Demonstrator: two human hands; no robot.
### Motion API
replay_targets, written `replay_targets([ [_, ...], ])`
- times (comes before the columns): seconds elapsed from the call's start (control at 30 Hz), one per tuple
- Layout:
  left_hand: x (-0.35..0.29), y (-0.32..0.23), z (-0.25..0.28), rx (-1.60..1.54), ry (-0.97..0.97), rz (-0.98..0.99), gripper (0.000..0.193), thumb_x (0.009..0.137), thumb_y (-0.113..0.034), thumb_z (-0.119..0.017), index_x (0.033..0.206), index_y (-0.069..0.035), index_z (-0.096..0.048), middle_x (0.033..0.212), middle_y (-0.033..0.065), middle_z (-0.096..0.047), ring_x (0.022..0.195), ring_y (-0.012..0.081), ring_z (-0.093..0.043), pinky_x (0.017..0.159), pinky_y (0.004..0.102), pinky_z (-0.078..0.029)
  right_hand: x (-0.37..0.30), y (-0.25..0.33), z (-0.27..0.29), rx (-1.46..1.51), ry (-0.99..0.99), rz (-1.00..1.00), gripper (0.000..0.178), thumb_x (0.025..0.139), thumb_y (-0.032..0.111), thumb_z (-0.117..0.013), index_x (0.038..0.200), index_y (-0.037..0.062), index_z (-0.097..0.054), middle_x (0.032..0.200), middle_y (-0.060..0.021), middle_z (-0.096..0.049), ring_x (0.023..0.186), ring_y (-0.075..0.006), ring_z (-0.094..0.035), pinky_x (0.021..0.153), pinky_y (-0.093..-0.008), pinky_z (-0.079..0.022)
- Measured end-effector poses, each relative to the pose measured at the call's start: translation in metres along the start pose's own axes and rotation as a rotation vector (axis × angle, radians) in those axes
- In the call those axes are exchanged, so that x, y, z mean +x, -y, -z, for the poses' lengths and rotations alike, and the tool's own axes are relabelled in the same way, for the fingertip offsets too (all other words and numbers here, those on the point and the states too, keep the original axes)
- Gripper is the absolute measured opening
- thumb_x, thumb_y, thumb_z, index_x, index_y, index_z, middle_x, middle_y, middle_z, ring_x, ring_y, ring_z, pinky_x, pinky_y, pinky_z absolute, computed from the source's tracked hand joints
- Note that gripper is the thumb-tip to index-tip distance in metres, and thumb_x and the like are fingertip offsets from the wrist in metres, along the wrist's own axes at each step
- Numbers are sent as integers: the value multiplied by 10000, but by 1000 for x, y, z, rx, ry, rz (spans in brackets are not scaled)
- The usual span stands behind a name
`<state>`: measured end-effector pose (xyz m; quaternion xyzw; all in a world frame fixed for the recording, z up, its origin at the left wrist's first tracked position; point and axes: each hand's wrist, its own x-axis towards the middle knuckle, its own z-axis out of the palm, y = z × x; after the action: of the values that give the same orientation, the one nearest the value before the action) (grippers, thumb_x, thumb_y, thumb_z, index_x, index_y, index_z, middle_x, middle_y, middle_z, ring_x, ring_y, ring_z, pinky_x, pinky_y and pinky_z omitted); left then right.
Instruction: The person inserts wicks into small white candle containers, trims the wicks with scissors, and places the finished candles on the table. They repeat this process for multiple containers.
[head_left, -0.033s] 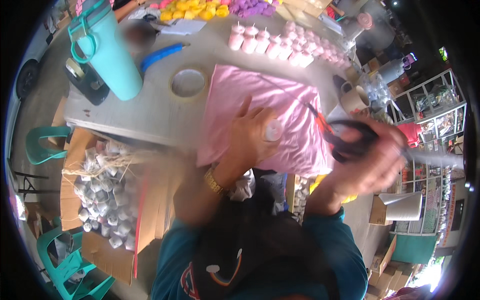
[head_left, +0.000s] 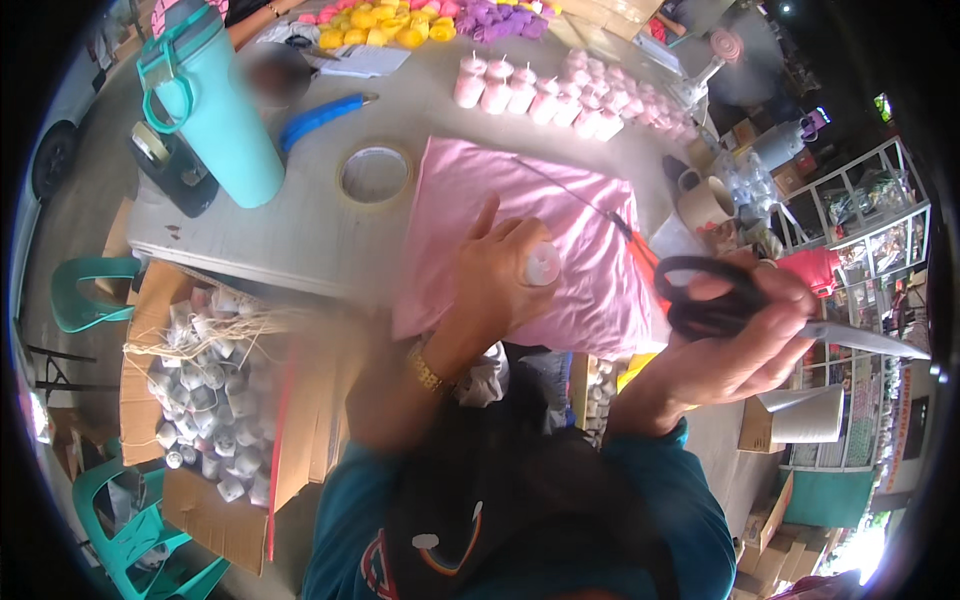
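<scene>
Over a pink cloth-covered pad point(head_left: 450, 205), my left hand point(head_left: 490, 265) is closed around a small pale pink candle point(head_left: 542, 264). Its round top faces up, and most of its side is hidden by my fingers. Off the pad's right edge, my right hand point(head_left: 745, 355) grips a pair of scissors point(head_left: 865, 338) by the black handles. The blades point right, away from the candle, and look closed. A tool with an orange handle point(head_left: 640, 255) and a thin metal shaft lies on the pad beside the scissors' handles.
Behind the pad stand rows of pink candles point(head_left: 545, 107). Leftward are a tape roll point(head_left: 409, 180), a blue cutter point(head_left: 318, 120) and a teal bottle point(head_left: 225, 120). A mug point(head_left: 706, 205) stands right. An open carton point(head_left: 215, 515) of wicked pieces sits lower left.
My right hand and the scissors have shifted slightly, with the blade tips now lower and less blurred. The left hand stays closed on the candle in nearly the same place.
</scene>
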<state>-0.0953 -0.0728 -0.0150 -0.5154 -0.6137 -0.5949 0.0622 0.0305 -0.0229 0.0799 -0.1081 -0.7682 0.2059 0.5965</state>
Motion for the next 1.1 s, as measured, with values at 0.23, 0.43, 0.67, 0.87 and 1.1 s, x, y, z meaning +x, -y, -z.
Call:
replay_targets([
  [0.23, 13, 4, 0, -84, 29, -67, 296, 569, -158, -755, 807, -101, -590, 710, 78, -611, 717, 300, -629, 1066, 493, -366, 12, -5, 5, -25, 10, 37, 231, 960, 268, -493, 969, 79, -625, 856, -75, -659, 641, -159, -616, 574, -256, -504],
  [0.43, 10, 2, 1, -106, 125, -82, 247, 608, -146, -722, 821, -108, -603, 707, 89, -618, 675, 330, -619, 1053, 513, -373, -2, -14, -3, -146, 287, -2, 287, 961, 248, -499, 905, -11, -608, 782, -91, -642, 652, -169, -612, 598, -297, -499],
  [0.67, 19, -1, 3, -101, 180, -82, 218, 635, -166, -719, 822, -95, -632, 760, 104, -649, 718, 326, -632, 1036, 501, -386, 8, -20, -3, -194, 267, 127, 276, 965, 223, -469, 923, -8, -614, 805, -69, -653, 769, -167, -614, 684, -212, -483],
  [0.87, 24, 0, 3, -186, 135, -17, 249, 622, -188, -731, 817, -92, -609, 782, 107, -645, 734, 342, -622, 1041, 507, -381, 17, -6, -4, 148, -107, -45, 289, 964, 254, -486, 864, 16, -616, 762, -109, -648, 613, -198, -605, 586, -294, -505],
  [1.1, 14, -1, 5, -151, 121, 21, 240, 621, -160, -721, 818, -76, -614, 780, 109, -651, 764, 322, -638, 1047, 497, -378, 6, -38, 5, -269, -35, 3, 316, 971, 270, -457, 860, 25, -622, 701, -80, -647, 573, -161, -595, 547, -267, -472],
])
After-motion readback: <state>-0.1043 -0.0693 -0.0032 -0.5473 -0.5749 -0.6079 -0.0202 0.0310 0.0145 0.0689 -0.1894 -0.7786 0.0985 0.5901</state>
